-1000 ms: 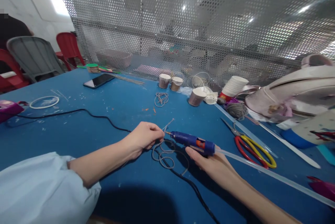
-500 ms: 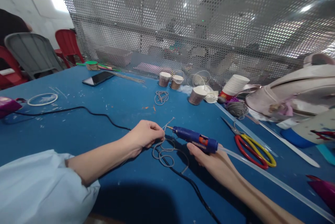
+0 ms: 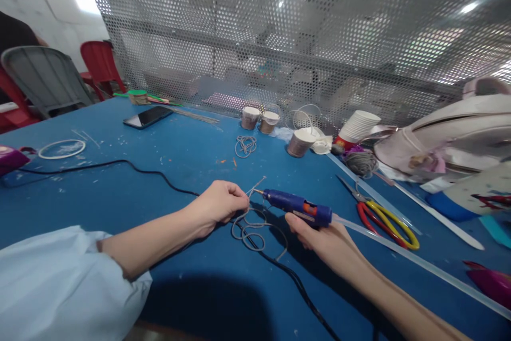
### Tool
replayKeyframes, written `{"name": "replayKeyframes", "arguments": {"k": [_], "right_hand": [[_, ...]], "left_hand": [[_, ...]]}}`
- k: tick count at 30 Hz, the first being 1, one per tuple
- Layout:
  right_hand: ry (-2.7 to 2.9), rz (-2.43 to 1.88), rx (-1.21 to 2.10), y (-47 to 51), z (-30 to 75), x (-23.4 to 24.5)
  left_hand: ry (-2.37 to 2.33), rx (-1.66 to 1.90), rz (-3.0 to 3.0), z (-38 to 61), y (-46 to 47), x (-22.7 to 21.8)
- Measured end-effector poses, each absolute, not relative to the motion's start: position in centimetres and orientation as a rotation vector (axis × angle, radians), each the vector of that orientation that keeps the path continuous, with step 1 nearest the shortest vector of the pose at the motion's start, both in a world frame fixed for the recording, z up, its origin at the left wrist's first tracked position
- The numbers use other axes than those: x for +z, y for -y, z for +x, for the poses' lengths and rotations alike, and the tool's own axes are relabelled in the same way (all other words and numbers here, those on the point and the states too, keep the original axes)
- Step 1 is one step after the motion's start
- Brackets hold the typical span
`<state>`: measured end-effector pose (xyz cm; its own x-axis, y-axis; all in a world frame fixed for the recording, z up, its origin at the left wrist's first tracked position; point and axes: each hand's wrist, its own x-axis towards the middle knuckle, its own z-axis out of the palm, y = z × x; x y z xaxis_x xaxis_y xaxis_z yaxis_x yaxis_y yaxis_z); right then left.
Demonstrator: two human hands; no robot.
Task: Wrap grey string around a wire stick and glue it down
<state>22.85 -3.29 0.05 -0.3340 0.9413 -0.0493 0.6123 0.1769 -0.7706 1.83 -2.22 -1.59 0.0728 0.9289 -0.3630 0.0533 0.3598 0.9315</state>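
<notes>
My left hand point(image 3: 224, 202) pinches a grey cord near one end, and a short thin length sticks up past the fingertips. The rest of the grey cord point(image 3: 255, 241) lies in loose loops on the blue table between my hands. In my right hand point(image 3: 319, 237) is a blue glue gun point(image 3: 297, 206), its fingers wrapped round it from below. The brass nozzle points left and sits at or very close to the cord's end; whether they touch I cannot tell. A long clear glue stick point(image 3: 403, 255) runs out of the gun's back toward the lower right.
Scissors point(image 3: 377, 216) lie right of my right hand. Wrapped paper cups point(image 3: 301, 142), stacked cups point(image 3: 357, 128), grey yarn point(image 3: 360, 163) and a pale bag point(image 3: 439, 133) stand behind. A phone point(image 3: 147, 117) and white ring point(image 3: 62, 149) lie left. A black cable point(image 3: 139, 169) crosses the table.
The view has shifted very slightly. Both hands keep nearly the same pose, with the glue gun's nozzle still beside the cord's end.
</notes>
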Motion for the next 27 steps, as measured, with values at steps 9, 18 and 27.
{"name": "replayKeyframes", "arguments": {"k": [9, 18, 27], "right_hand": [[2.038, -1.422, 0.974, 3.54, 22.78, 0.06], [2.101, -1.433, 0.949, 3.65, 22.89, 0.24], [2.108, -1.457, 0.908, 3.68, 22.79, 0.34]], "left_hand": [[-1.333, 0.838, 1.014, 1.74, 2.33, -1.54], [-1.330, 0.838, 1.021, 1.72, 2.27, -1.65], [-1.332, 0.836, 1.037, 1.76, 2.38, -1.80]]}}
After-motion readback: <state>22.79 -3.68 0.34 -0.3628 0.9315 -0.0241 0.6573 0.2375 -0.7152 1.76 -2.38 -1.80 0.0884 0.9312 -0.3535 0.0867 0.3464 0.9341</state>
